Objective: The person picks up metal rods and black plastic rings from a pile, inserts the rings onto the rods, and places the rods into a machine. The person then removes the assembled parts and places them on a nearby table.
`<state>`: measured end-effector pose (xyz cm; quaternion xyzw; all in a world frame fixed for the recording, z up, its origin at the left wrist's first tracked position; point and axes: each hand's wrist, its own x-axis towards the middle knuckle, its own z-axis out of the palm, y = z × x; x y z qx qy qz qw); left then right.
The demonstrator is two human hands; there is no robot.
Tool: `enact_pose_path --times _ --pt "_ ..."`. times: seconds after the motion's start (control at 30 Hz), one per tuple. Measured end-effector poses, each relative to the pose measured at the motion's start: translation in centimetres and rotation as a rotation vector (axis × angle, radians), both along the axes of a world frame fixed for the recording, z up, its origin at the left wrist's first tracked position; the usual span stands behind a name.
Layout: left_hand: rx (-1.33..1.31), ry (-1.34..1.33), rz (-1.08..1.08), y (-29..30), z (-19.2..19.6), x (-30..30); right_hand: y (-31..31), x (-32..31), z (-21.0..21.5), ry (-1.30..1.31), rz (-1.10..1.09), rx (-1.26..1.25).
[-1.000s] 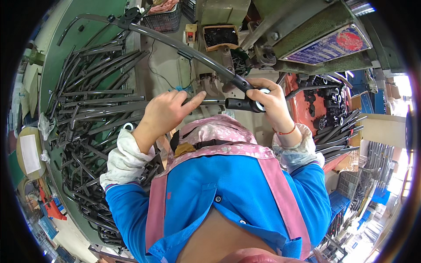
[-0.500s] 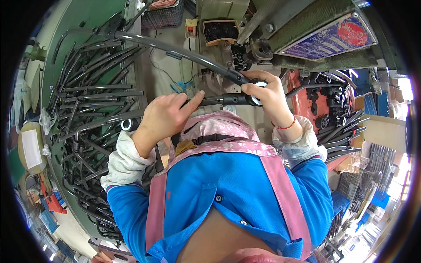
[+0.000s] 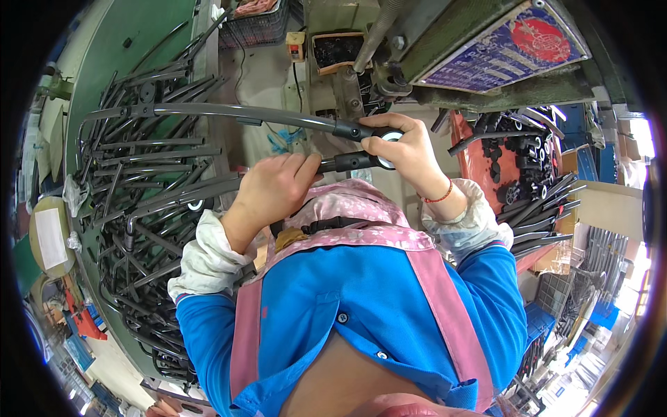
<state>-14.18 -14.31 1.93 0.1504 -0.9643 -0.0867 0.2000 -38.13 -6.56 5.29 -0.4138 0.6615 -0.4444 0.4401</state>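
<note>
Tubes [image 3: 236, 112] crosswise, black joint [image 3: 354, 162] rightward

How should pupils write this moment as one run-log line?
left hand: grips lower tube; right hand: holds joint; upper tube: meets joint; tube pile: on green table

Looks steeply down from the person's head through the left of two side-by-side fisheyes, upright and unmirrored. Sits closest to the blue shirt [image 3: 299, 299] at 6 o'clock, farther from the left hand [image 3: 274, 184] at 10 and the right hand [image 3: 403, 149] at 2. Faces outward past both toward the machine [image 3: 445, 31] at 1 o'clock. Takes in the green bench [image 3: 118, 62] at 9, curving straight edges near the rim.
</note>
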Motion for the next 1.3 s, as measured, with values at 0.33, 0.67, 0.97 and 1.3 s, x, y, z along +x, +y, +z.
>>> enact_pose_path --times 0.33,0.67,0.97,1.3 --pt "-0.027 -0.008 -0.028 -0.8 0.3 -2.9 -0.5 -3.2 -2.1 -0.117 -0.082 -0.119" --pt "-0.072 -0.014 -0.020 -2.3 0.5 -6.7 0.0 -8.7 -6.2 0.877 -0.033 -0.300" --pt "-0.063 0.023 0.029 -4.7 0.6 -7.4 -5.9 -13.8 -15.4 0.325 -0.072 -0.563" --pt "0.162 -0.030 0.064 -4.7 -3.0 -7.3 -7.2 -13.1 -15.8 0.627 0.033 -0.555"
